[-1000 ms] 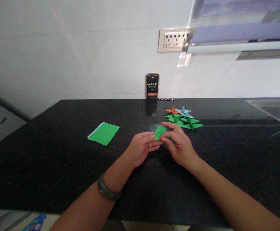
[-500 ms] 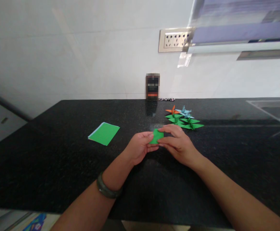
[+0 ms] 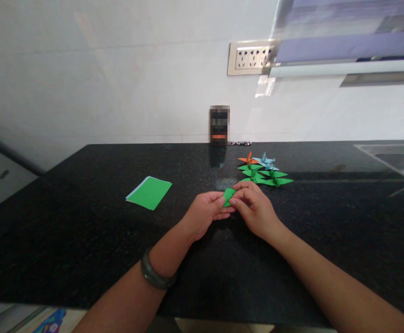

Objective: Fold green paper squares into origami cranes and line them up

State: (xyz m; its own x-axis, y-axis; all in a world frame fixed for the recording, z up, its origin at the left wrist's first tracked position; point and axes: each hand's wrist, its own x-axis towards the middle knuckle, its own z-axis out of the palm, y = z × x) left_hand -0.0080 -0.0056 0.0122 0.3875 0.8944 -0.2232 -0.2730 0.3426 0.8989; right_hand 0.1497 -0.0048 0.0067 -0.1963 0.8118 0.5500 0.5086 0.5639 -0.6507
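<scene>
A small piece of folded green paper (image 3: pixel 228 196) is held between both hands over the dark countertop. My left hand (image 3: pixel 207 210) pinches its left side, thumb on top and fingers beneath. On the right side, the thumb and fingertips of my right hand (image 3: pixel 257 206) are closed on the paper's edge and cover part of it. Just beyond my right hand stand several folded paper cranes: an orange crane (image 3: pixel 249 159), light blue cranes (image 3: pixel 266 161) and green cranes (image 3: pixel 276 178). A stack of square paper (image 3: pixel 150 192), green on top, lies to the left of my hands.
Against the white wall leans a dark, blurred-out upright object (image 3: pixel 219 125), with a beaded string (image 3: pixel 240 143) beside it. A socket panel (image 3: pixel 250 58) is on the wall. The black countertop (image 3: pixel 83 240) has a metal-edged recess (image 3: pixel 396 159) at right.
The green paper now shows less of its face and looks folded at an angle. My right thumb has come onto its near side, and the hands are slightly closer together.
</scene>
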